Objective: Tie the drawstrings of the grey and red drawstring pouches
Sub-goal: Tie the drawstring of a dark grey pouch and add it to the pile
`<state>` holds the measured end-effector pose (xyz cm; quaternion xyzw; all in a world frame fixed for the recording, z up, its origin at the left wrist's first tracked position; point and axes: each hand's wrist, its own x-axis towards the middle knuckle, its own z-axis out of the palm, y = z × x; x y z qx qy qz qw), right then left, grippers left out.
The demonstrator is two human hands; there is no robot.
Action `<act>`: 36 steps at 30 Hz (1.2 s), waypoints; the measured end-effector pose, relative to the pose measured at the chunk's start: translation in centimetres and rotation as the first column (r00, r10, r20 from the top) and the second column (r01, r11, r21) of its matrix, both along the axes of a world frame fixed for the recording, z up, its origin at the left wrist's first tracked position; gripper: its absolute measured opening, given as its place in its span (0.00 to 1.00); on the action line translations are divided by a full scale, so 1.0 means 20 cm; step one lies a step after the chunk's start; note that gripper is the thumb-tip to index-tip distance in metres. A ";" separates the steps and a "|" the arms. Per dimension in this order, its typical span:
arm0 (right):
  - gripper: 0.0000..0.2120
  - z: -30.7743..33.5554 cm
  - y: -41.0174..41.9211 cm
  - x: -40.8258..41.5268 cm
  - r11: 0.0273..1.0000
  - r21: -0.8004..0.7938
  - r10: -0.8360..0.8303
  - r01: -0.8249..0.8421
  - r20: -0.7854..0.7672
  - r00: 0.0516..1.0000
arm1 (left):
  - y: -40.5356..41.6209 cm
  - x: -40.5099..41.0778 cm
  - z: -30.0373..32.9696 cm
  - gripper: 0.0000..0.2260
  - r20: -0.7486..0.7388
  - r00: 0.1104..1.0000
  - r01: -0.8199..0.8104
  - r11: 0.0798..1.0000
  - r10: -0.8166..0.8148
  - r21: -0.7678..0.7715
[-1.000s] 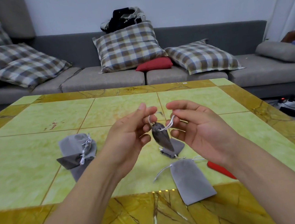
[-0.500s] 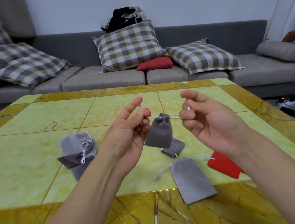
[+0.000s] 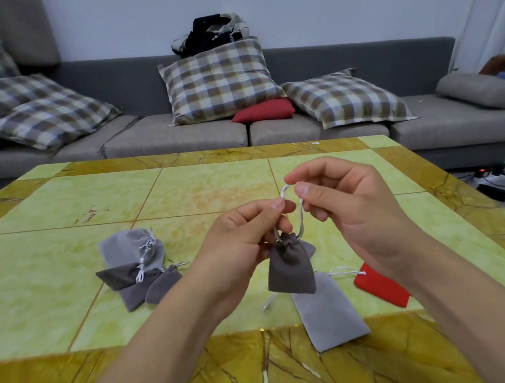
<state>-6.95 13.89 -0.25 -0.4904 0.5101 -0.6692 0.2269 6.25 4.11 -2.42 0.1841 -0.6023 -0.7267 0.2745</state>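
A dark grey pouch (image 3: 290,269) hangs in the air over the table, its neck gathered tight. Its white drawstrings (image 3: 299,217) run up between my two hands. My left hand (image 3: 244,240) pinches one string just above the pouch. My right hand (image 3: 338,200) pinches the other string, which loops over its fingertips a little higher. A light grey pouch (image 3: 326,312) lies flat on the table below, strings loose. A red pouch (image 3: 382,290) lies to its right, partly hidden by my right forearm. Several grey pouches (image 3: 136,266) lie in a pile at the left.
The yellow-green tiled table (image 3: 63,265) has a darker gold border along its near edge. Another grey pouch (image 3: 309,248) peeks out behind the hanging one. A grey sofa (image 3: 174,137) with checked cushions stands behind the table. Cables and a power strip (image 3: 494,174) lie on the floor at right.
My hands were pulling the strings apart sideways with the pouch level between them. They have since come together and risen, so the pouch hangs lower beneath them.
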 end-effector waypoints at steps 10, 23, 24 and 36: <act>0.07 -0.01 -0.01 0.00 0.982 -0.084 -0.187 0.168 -0.363 0.913 | 0.07 -0.02 0.01 0.17 0.063 0.998 0.033 0.991 -0.025 -0.127; 0.07 -0.02 0.00 -0.05 0.989 0.126 -0.058 0.077 -0.147 0.987 | 0.01 0.01 0.00 0.08 0.055 0.998 0.002 0.997 0.003 -0.081; 0.05 -0.02 0.00 -0.06 0.989 0.127 -0.058 0.081 -0.176 0.983 | 0.00 0.01 0.00 0.08 0.067 0.998 -0.011 0.995 0.018 -0.099; 0.07 -0.04 -0.01 -0.01 0.998 0.057 0.037 -0.032 -0.088 0.995 | -0.04 0.02 0.00 0.10 0.029 1.000 -0.004 1.000 0.004 0.009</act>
